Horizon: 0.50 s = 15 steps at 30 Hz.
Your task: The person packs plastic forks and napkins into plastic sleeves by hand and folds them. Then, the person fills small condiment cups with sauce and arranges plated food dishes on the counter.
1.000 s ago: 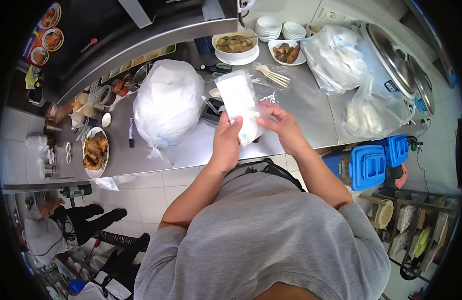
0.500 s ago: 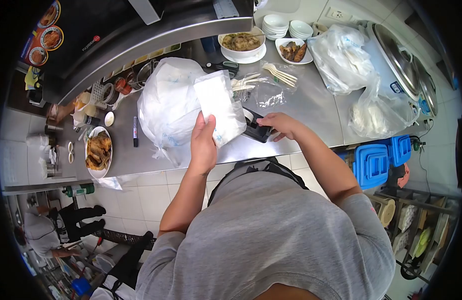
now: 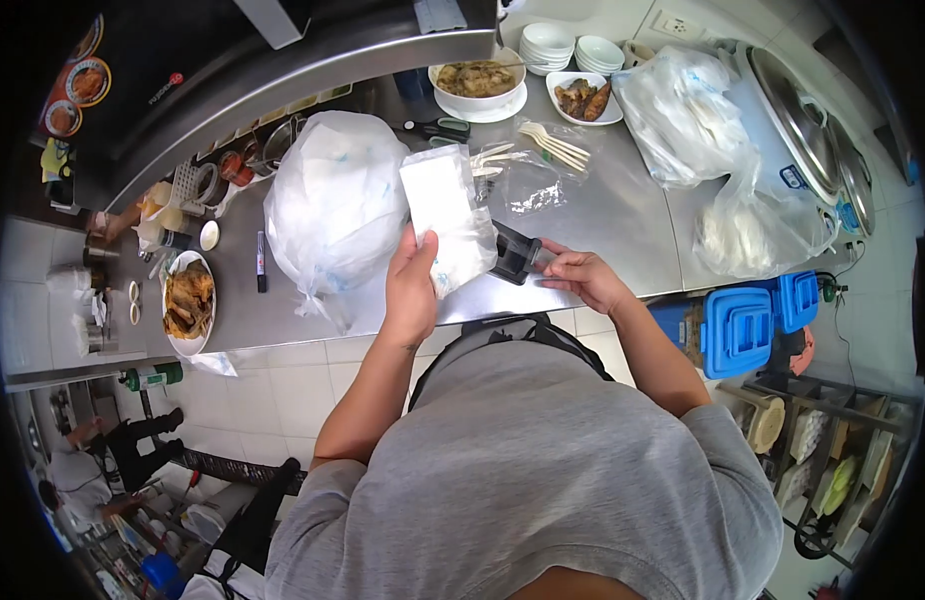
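My left hand (image 3: 413,285) is closed on a clear plastic packet with something white and flat, like napkins, inside (image 3: 448,215). Just right of the packet sits a black tape dispenser (image 3: 511,252) on the steel counter, partly covered by the packet. At the dispenser's cutting end, my right hand (image 3: 586,279) pinches a strip of clear tape (image 3: 543,262) drawn out from it. A full, knotted white plastic bag (image 3: 335,210) stands left of the packet. Behind the packet lie scissors (image 3: 448,128) and pale plastic forks (image 3: 558,145) in clear wrap.
A bowl of stew (image 3: 476,80), a small dish of food (image 3: 583,100) and stacked bowls (image 3: 548,45) line the back. White bags (image 3: 683,115) sit at right. A plate of fried food (image 3: 190,305) and a marker (image 3: 262,262) lie left. Another person (image 3: 83,480) stands lower left.
My right hand has moved right and slightly down, away from the dispenser, and a strip of tape now stretches between them. My left hand still holds the packet.
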Each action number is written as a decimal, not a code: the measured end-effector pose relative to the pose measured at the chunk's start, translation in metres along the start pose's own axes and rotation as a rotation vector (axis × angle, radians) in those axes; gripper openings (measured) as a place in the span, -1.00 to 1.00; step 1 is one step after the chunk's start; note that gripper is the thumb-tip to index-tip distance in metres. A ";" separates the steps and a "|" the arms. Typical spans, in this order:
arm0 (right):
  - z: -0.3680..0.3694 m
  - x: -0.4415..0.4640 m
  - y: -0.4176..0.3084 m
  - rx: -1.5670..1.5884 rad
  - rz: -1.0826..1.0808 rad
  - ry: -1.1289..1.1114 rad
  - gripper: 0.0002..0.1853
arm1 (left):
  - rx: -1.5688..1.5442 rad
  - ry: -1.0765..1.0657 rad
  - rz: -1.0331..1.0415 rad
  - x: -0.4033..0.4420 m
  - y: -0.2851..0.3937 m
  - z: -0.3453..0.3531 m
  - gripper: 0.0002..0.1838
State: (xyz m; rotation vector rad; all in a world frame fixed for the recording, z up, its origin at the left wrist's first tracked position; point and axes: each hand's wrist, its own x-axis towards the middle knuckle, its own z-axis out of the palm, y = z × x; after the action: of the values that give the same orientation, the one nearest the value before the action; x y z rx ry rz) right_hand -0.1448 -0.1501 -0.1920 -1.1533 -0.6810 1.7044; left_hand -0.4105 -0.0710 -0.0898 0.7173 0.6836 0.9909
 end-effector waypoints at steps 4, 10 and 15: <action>-0.012 0.019 0.029 -0.734 -0.099 0.239 -0.78 | 0.021 -0.028 -0.004 0.002 -0.003 0.012 -0.58; -0.025 0.028 0.000 -0.646 -0.194 0.436 -0.77 | 0.081 -0.019 -0.009 0.002 -0.011 0.021 -0.58; 0.088 -0.045 -0.128 -0.291 -0.319 -0.227 -0.81 | 0.127 -0.056 -0.055 0.008 -0.025 0.039 -0.57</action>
State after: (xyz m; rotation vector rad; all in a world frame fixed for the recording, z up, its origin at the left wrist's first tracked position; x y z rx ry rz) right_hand -0.1699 -0.1343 -0.0329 -0.9869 -1.2194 1.5062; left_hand -0.3645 -0.0818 -0.0878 0.8303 0.7185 0.8793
